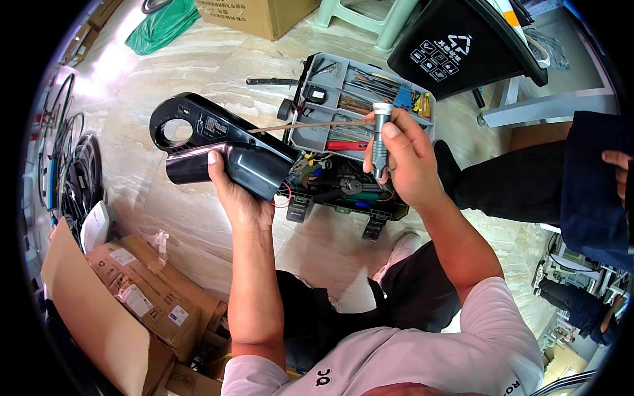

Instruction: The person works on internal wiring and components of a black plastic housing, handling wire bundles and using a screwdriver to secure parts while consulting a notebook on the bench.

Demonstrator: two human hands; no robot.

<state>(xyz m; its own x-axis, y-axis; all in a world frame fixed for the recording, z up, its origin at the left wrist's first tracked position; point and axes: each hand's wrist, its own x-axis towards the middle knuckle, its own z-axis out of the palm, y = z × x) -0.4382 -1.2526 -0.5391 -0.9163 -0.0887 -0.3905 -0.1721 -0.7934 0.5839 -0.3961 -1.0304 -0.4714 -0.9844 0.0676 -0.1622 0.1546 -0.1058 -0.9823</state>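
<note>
My left hand (234,191) grips a black hair dryer (218,148) from below, its round barrel pointing left and its looped end up to the left. Red wires hang out of the dryer's right end. My right hand (406,158) holds a long screwdriver (380,135) by its silver metal handle. The thin shaft runs left from the handle to the dryer's top right side. Both hands are held above an open tool box.
A grey tool box (317,135) with a tray of several tools lies open on the marble floor. A black bin (462,43) and a green stool (360,16) stand behind it. Cardboard boxes (142,297) and cable coils (76,171) sit left. Another person (581,178) sits right.
</note>
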